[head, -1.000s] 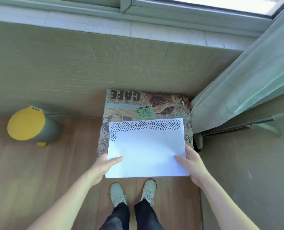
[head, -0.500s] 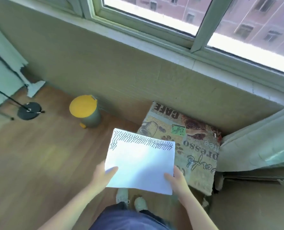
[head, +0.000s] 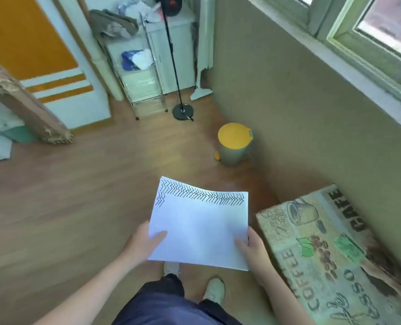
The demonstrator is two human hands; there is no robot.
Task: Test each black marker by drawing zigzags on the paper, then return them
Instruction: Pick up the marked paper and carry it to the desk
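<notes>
I hold a white sheet of paper (head: 202,226) in the air in front of me, above the wooden floor. A row of black zigzags runs along its far edge, with a short zigzag below it at the left. My left hand (head: 142,242) pinches the near left corner, thumb on top. My right hand (head: 253,247) pinches the near right corner in the same way. No marker is in view.
A box covered in coffee-print cloth (head: 330,252) stands to my right against the wall. A bin with a yellow lid (head: 234,143) sits ahead by the wall. A black stand (head: 183,111), a wire shelf (head: 145,85) and a leaning board (head: 26,102) are further off.
I have lifted the paper off the cloth-covered box and turned left with it. The box now lies to my right and the room's far end has come into view.
</notes>
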